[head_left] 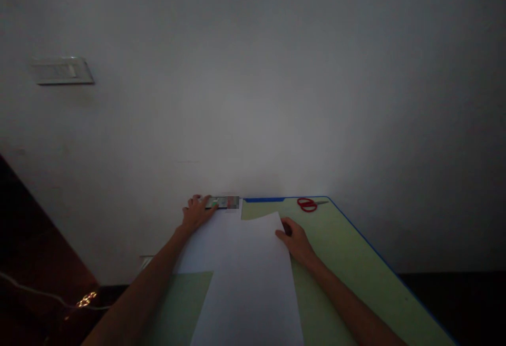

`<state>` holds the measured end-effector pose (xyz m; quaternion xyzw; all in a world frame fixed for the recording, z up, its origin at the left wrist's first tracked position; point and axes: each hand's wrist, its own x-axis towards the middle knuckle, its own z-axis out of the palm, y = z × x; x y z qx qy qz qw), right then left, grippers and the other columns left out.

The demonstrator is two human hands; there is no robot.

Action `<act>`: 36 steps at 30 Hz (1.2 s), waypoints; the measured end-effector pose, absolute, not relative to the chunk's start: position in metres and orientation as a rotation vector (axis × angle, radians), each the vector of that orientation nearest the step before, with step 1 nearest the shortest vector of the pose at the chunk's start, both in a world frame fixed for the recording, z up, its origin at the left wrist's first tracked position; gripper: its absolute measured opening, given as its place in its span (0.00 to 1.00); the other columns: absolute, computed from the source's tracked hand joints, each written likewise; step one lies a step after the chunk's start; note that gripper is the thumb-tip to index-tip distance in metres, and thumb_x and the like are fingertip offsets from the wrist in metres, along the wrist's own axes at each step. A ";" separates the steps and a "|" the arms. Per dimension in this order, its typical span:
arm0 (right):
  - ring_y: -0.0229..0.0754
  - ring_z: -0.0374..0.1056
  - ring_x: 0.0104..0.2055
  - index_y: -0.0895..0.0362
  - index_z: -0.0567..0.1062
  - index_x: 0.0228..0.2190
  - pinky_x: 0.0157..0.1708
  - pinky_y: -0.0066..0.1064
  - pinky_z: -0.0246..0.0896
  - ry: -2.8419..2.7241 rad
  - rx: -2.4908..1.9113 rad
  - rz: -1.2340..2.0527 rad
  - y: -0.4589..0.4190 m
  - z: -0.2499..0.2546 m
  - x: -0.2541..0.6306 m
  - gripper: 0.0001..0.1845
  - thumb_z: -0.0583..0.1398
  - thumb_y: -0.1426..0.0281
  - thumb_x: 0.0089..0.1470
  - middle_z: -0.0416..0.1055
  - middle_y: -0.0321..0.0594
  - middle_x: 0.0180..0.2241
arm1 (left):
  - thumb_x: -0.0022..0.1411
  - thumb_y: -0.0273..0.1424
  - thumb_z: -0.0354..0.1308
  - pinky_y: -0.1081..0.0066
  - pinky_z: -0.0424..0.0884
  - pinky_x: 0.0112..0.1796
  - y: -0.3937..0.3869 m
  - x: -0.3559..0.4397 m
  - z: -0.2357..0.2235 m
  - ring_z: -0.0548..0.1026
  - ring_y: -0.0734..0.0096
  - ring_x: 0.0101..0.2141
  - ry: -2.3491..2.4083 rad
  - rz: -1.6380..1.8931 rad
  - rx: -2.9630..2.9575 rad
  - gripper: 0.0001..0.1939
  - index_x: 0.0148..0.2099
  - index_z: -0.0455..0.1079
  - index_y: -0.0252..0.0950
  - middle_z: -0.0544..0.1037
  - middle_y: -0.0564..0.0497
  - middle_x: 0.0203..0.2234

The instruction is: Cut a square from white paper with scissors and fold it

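Note:
Near the back left of the table, my left hand (195, 214) lies with its fingers spread. Its thumb and forefinger touch the left end of a flat, dark rectangular object (222, 202) with green and red patches, partly blurred; I cannot tell its kind. Beneath that object and hand is a white paper sheet (201, 251). A second white paper sheet (253, 277) overlaps it and stretches towards me, its far edge slightly curved up. My right hand (294, 238) pinches this second sheet by its right edge, near the far corner, thumb on top.
Red-handled scissors (307, 205) lie at the back right of the pale green table (340, 277), which has a blue edge. A grey wall (253, 98) rises right behind it, bearing a switch plate (62, 70). A white cable (35, 293) hangs at lower left.

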<state>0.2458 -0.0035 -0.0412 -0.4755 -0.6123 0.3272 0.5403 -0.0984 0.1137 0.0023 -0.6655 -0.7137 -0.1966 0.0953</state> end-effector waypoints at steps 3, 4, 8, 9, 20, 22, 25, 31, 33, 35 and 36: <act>0.46 0.72 0.36 0.57 0.75 0.37 0.39 0.36 0.66 -1.463 -1.142 0.775 -0.004 -0.041 0.246 0.13 0.59 0.69 0.46 0.77 0.41 0.35 | 0.62 0.52 0.50 0.45 0.62 0.52 0.112 -0.097 -0.001 0.59 0.44 0.59 -1.995 -0.570 -2.056 0.30 0.61 0.67 0.45 0.61 0.37 0.61; 0.46 0.71 0.36 0.57 0.75 0.37 0.39 0.36 0.66 -1.468 -1.143 0.773 -0.005 -0.040 0.246 0.13 0.59 0.69 0.46 0.77 0.41 0.36 | 0.62 0.52 0.51 0.46 0.61 0.53 0.111 -0.096 -0.002 0.58 0.44 0.60 -1.967 -0.577 -2.071 0.30 0.61 0.67 0.45 0.60 0.37 0.61; 0.45 0.71 0.35 0.58 0.75 0.36 0.38 0.36 0.65 -1.475 -1.159 0.771 -0.006 -0.038 0.245 0.13 0.59 0.68 0.46 0.76 0.40 0.34 | 0.62 0.54 0.50 0.46 0.62 0.53 0.109 -0.091 -0.004 0.58 0.44 0.61 -1.989 -0.586 -2.096 0.32 0.61 0.67 0.42 0.60 0.37 0.62; 0.45 0.70 0.35 0.57 0.75 0.35 0.37 0.36 0.65 -1.477 -1.171 0.768 -0.006 -0.038 0.245 0.13 0.59 0.68 0.45 0.76 0.40 0.34 | 0.63 0.54 0.48 0.45 0.62 0.53 0.110 -0.090 -0.004 0.57 0.44 0.61 -2.011 -0.573 -2.102 0.32 0.61 0.68 0.43 0.59 0.37 0.63; 0.46 0.71 0.37 0.58 0.75 0.37 0.40 0.36 0.65 -1.490 -1.146 0.760 -0.005 -0.038 0.244 0.13 0.59 0.69 0.46 0.76 0.41 0.36 | 0.65 0.52 0.48 0.45 0.55 0.57 0.109 -0.081 -0.008 0.55 0.46 0.63 -1.879 -0.532 -2.158 0.26 0.59 0.71 0.49 0.61 0.42 0.64; 0.46 0.71 0.37 0.58 0.75 0.37 0.40 0.36 0.65 -1.494 -1.152 0.760 -0.005 -0.040 0.245 0.14 0.59 0.70 0.46 0.76 0.41 0.36 | 0.65 0.53 0.46 0.43 0.55 0.56 0.107 -0.082 -0.006 0.56 0.44 0.62 -1.943 -0.529 -2.072 0.28 0.57 0.73 0.44 0.62 0.39 0.63; 0.45 0.70 0.36 0.58 0.75 0.37 0.38 0.35 0.64 -1.500 -1.154 0.755 -0.004 -0.041 0.245 0.14 0.59 0.70 0.46 0.76 0.41 0.35 | 0.65 0.52 0.44 0.42 0.55 0.56 0.103 -0.085 -0.001 0.57 0.41 0.61 -2.010 -0.553 -1.936 0.33 0.58 0.70 0.35 0.64 0.34 0.61; 0.45 0.69 0.35 0.57 0.75 0.36 0.38 0.35 0.63 -1.505 -1.161 0.742 -0.004 -0.043 0.246 0.13 0.58 0.70 0.45 0.75 0.41 0.35 | 0.65 0.51 0.45 0.42 0.60 0.54 0.103 -0.095 -0.002 0.60 0.42 0.60 -2.030 -0.573 -1.999 0.33 0.62 0.65 0.35 0.64 0.33 0.61; 0.45 0.69 0.34 0.57 0.75 0.36 0.37 0.35 0.63 -1.516 -1.165 0.737 -0.003 -0.042 0.246 0.13 0.58 0.69 0.46 0.75 0.40 0.34 | 0.64 0.52 0.46 0.43 0.63 0.52 0.107 -0.099 -0.006 0.61 0.41 0.59 -2.067 -0.620 -2.004 0.34 0.62 0.64 0.35 0.64 0.33 0.60; 0.45 0.69 0.34 0.57 0.75 0.37 0.37 0.35 0.63 -1.517 -1.165 0.744 -0.004 -0.042 0.246 0.14 0.58 0.69 0.46 0.75 0.40 0.35 | 0.63 0.53 0.46 0.45 0.65 0.51 0.111 -0.102 -0.010 0.62 0.41 0.58 -2.152 -0.690 -1.996 0.36 0.62 0.64 0.33 0.64 0.32 0.59; 0.45 0.69 0.34 0.57 0.75 0.37 0.37 0.35 0.63 -1.515 -1.166 0.747 -0.004 -0.041 0.246 0.14 0.58 0.69 0.46 0.75 0.40 0.35 | 0.63 0.54 0.46 0.46 0.66 0.51 0.113 -0.103 -0.012 0.63 0.41 0.58 -2.190 -0.726 -2.003 0.37 0.62 0.64 0.33 0.64 0.32 0.59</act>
